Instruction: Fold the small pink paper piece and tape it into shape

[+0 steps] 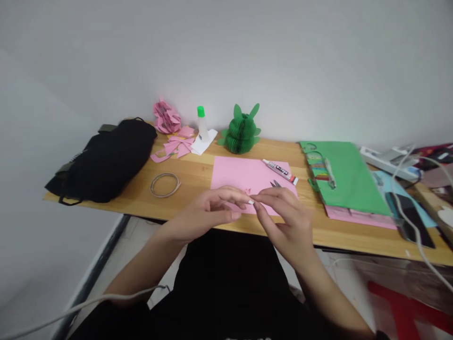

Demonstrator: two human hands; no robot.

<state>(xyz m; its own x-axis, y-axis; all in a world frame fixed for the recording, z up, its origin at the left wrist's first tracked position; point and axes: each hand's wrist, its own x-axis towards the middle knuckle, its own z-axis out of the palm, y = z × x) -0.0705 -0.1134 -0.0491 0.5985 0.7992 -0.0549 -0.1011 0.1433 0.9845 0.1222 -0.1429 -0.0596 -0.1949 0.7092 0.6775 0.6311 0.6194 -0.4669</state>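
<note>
Over the front of a pink paper sheet (230, 172), my two hands meet at the fingertips. My left hand (208, 208) is open, its fingers stretched to the right and the thumb apart below them. At its fingertips is a small white piece (251, 202), too small to name surely. My right hand (288, 215) is closed in a pinch on that piece. Just behind the fingertips lies a small pink paper bit (248, 191). Scissors (275, 183) show only their blades behind my right hand. A glue tube (280, 171) lies across the sheet's right side.
Leftward lie a tape roll (165, 185) and a black bag (109, 158). Along the wall are pink paper scraps (177, 145), a crumpled pink paper ball (166, 117), a green-capped glue bottle (202, 125) and a green honeycomb-paper figure (241, 132). Green sheets (354, 174) and a phone (412, 219) lie right.
</note>
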